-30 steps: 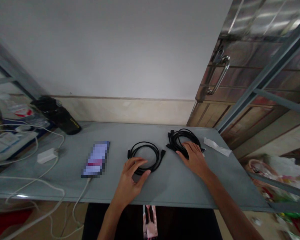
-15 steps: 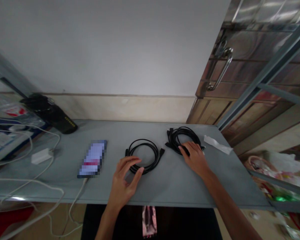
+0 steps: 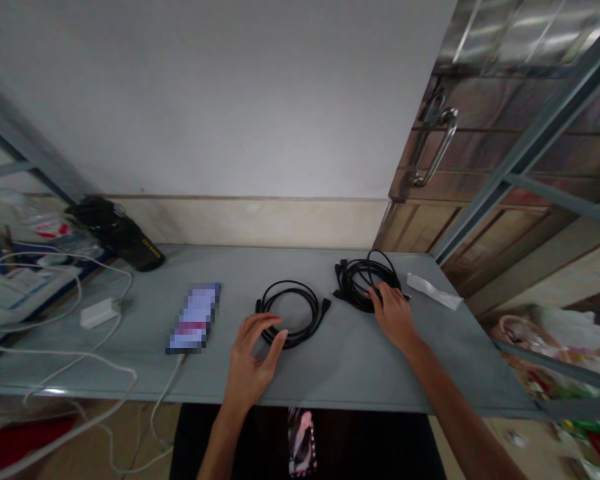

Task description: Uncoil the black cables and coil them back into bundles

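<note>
A single coiled black cable (image 3: 314,319) lies on the grey table near the middle, its plug ends at the left and right of the ring. My left hand (image 3: 253,353) is at the coil's lower left edge, thumb and fingers apart in a C shape with nothing gripped. Farther right lies a thicker bundle of coiled black cables (image 3: 353,283) with several connector ends on its left side. My right hand (image 3: 394,312) is closed on a strand of cable at the bundle's lower right, and one loop sticks up at the back. Its fingertips are partly hidden.
A phone (image 3: 195,317) with a white charging cord lies left of the coil. Behind it a black bottle (image 3: 125,237) lies tilted, near a white adapter (image 3: 100,313) and tangled white cords. A white strip (image 3: 434,291) lies right of the bundle. Metal frame posts (image 3: 515,160) flank the table.
My right hand has shifted slightly right, and a loop of cable now rises from the bundle's top. My left hand keeps its pose by the single coil. The view has shifted slightly.
</note>
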The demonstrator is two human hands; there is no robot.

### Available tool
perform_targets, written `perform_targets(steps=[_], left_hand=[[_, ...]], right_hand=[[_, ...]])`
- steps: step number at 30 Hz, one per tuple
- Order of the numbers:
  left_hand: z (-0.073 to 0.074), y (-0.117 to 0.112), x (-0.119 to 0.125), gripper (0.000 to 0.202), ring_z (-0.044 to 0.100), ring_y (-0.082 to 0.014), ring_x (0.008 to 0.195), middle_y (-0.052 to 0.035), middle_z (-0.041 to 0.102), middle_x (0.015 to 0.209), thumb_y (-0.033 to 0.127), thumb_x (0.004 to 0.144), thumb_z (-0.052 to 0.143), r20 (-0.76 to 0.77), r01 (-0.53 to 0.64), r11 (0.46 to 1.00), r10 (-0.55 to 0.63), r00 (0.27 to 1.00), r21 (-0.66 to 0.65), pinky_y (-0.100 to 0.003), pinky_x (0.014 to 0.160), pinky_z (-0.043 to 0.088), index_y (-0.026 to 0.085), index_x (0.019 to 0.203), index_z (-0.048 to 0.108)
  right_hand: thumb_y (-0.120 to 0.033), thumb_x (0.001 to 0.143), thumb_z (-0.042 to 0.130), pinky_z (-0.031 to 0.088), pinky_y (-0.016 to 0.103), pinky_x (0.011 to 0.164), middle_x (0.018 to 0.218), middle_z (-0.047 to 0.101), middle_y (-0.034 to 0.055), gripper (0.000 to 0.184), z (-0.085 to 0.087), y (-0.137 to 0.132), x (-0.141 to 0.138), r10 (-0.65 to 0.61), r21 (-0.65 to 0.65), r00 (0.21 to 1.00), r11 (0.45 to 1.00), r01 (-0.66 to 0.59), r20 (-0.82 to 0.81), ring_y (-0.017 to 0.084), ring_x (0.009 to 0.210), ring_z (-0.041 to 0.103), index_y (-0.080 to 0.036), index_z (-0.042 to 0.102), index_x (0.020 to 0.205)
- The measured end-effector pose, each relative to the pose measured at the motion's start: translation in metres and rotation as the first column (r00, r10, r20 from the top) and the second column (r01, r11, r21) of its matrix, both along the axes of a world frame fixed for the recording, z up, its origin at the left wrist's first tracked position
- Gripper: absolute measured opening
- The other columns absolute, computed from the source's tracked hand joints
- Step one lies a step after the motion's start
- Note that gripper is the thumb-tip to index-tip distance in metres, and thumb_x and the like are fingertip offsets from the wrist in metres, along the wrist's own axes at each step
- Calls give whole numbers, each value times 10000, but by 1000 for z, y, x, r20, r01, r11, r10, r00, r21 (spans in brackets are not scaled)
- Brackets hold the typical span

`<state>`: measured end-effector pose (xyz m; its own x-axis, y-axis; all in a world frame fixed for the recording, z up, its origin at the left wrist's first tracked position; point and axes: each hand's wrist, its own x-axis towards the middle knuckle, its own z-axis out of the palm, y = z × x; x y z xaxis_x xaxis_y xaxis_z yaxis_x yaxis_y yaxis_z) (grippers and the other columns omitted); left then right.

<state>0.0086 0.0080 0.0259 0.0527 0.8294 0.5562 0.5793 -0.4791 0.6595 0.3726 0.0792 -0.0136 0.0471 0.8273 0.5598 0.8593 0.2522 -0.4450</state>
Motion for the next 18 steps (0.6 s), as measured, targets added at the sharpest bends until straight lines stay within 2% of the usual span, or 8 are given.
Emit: perform_targets(steps=[3,6,9,13,15,18], left_hand=[[0,0,0,134,729,-263,1190,-68,754,1249,367,1085,730,16,-17,1000,17,1000,2,-474,1081,594,296,1190,774],[1,-1,0,132,733,-261,1166,-69,757,1225,373,1090,719,18,-30,999,30,999,24,-468,1062,602,285,1175,767],[3,-2,0,156,739,-265,1154,-78,761,1212,388,1095,706,9,-46,998,45,999,46,-463,1046,614,273,1186,755],[6,-4,0,168,741,-271,1140,-84,763,1201,376,1097,697,9,-81,993,80,997,91,-461,1025,618,265,1218,729],[8,-8,1,136,744,-272,1104,-76,768,1157,339,1091,703,16,-87,985,85,996,148,-457,999,616,265,1204,721],[16,-21,9,98,755,-266,1034,-67,773,1081,298,1092,692,30,-37,981,32,999,191,-438,951,623,263,1181,714]], right_hand=[[-612,1186,302,573,449,784,877,789,137,499,22,3,4,-52,23,996,998,53,-69,308,797,753,-263,571,953],[-648,1186,302,526,401,645,734,704,52,495,58,-1,7,-102,67,969,991,120,-224,253,625,678,-273,514,942],[-700,1165,374,454,343,529,654,565,-32,488,101,-15,1,-101,174,886,965,198,-452,198,527,571,-285,466,926],[-744,1118,487,417,317,459,672,507,-45,495,150,-46,-23,-6,282,759,927,249,-651,164,509,500,-298,464,905],[-726,1118,514,409,315,453,670,497,-47,480,165,-64,-37,12,301,737,917,261,-675,158,507,487,-295,473,908],[-680,1136,526,383,283,444,670,484,-63,459,176,-88,-59,57,342,718,903,259,-694,134,502,477,-279,494,915]])
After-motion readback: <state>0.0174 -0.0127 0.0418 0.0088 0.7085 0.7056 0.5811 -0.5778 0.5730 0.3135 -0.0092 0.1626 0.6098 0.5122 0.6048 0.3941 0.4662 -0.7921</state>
